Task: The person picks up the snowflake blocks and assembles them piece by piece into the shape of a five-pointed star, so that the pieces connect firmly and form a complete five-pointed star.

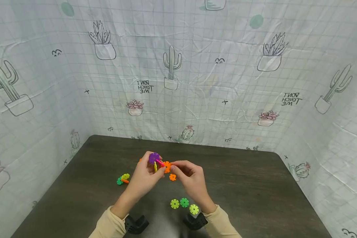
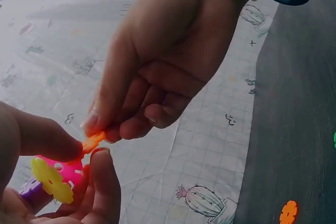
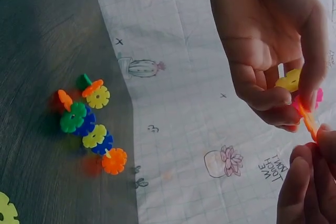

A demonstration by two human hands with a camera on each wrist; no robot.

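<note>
My left hand (image 1: 142, 177) holds a small cluster of notched plastic flower discs. In it are a purple disc (image 1: 153, 157), a pink disc (image 2: 65, 170) and a yellow disc (image 2: 51, 179). An orange disc (image 1: 167, 166) sits between the two hands, pinched at one edge by the left thumb and finger. At its other edge, the right hand (image 1: 193, 180) pinches it between thumb and fingertips. Seen from the right wrist, the orange disc (image 3: 308, 121) is edge-on and meets the pink disc (image 3: 319, 96). Whether its slot is engaged there cannot be told.
A loose orange disc (image 1: 172, 177) lies just below the hands. Nearer are a yellow-green disc (image 1: 174, 204), a green disc (image 1: 184, 202) and a yellow disc (image 1: 194, 209). More discs, including a green disc (image 3: 73, 117), lie clustered on the dark table (image 1: 241, 185). Patterned cloth (image 1: 196, 82) stands behind.
</note>
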